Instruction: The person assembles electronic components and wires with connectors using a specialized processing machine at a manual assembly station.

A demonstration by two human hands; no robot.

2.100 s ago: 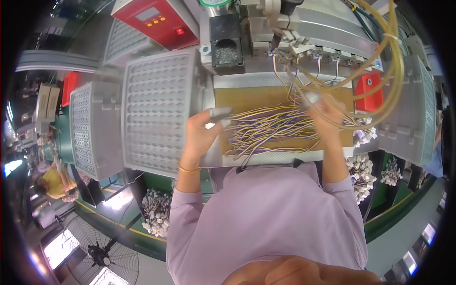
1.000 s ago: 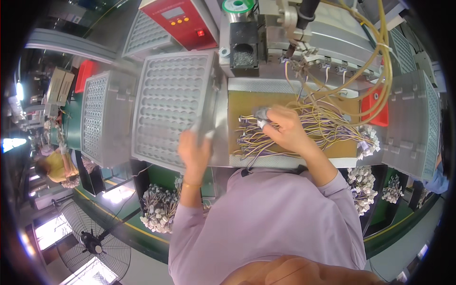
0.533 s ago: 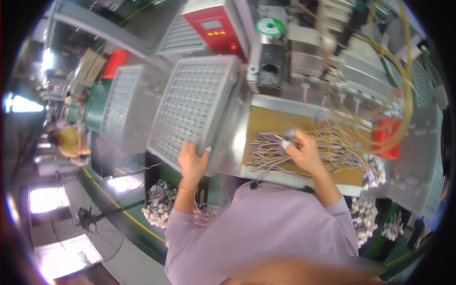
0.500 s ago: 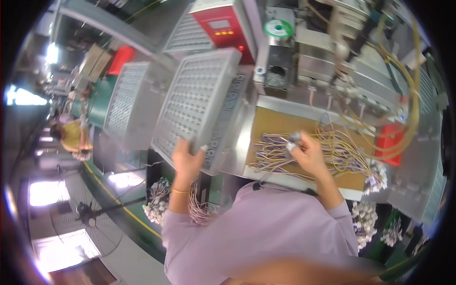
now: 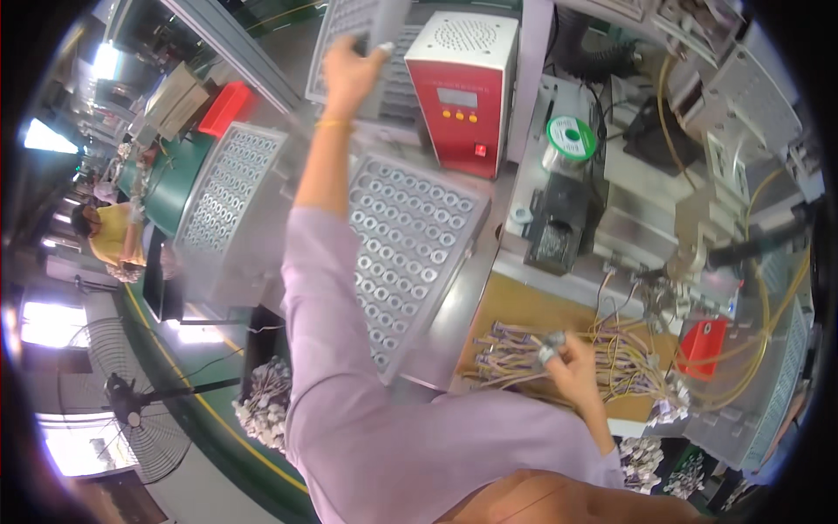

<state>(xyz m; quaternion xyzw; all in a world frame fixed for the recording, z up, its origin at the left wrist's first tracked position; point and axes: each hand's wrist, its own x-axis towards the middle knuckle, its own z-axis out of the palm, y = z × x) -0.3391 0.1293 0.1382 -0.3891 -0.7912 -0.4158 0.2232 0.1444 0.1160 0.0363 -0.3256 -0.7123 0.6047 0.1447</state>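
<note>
My left hand (image 5: 349,77) reaches far forward, its thumb and fingers closed on a translucent plastic tray (image 5: 381,19) with rows of pockets. Nearer to me lies another tray (image 5: 410,240), whose pockets hold rows of round ring-like parts. My right hand (image 5: 573,374) is pinched above a bundle of yellow and purple wires (image 5: 506,349) on a brown board (image 5: 515,301). Something small and grey shows at its fingertips; I cannot tell whether it is a held part or a finger cover.
A red and white control box (image 5: 458,105) stands beyond the filled tray. To its right are a solder wire spool (image 5: 572,138) and a black feeder (image 5: 556,223). A red bin (image 5: 703,348) sits right of the wires. Another filled tray (image 5: 229,188) is at left.
My left hand has carried the plastic tray forward and off the tray beneath, uncovering its round parts. My right hand stays over the wires. The whole view has shifted.
</note>
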